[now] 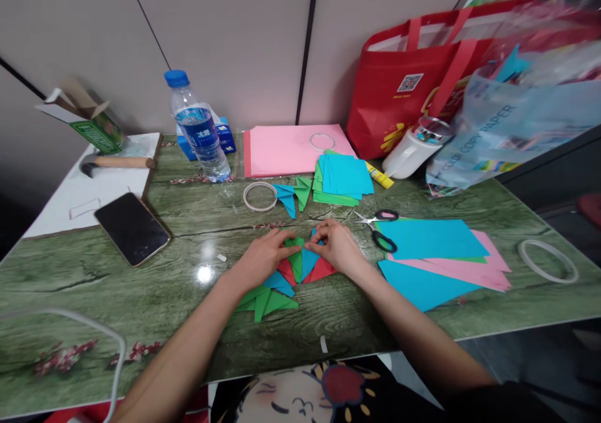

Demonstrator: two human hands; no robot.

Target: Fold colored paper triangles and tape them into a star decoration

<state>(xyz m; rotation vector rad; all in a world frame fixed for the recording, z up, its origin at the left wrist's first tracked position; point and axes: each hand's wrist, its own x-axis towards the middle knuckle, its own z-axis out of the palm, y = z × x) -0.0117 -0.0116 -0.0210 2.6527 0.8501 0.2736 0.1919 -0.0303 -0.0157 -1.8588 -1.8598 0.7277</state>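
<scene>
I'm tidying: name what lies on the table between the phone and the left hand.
A small white scrap, nearer the left hand, in the head view.

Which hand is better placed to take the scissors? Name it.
Probably the right hand: the scissors lie just to its right. The left hand is farther off, and both touch folded paper.

The left hand partly hides the red paper under its fingers

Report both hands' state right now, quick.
Left hand: touching the green folded paper; whether it grips cannot be told.
Right hand: closed, pinching the blue folded paper between thumb and fingers.
</scene>
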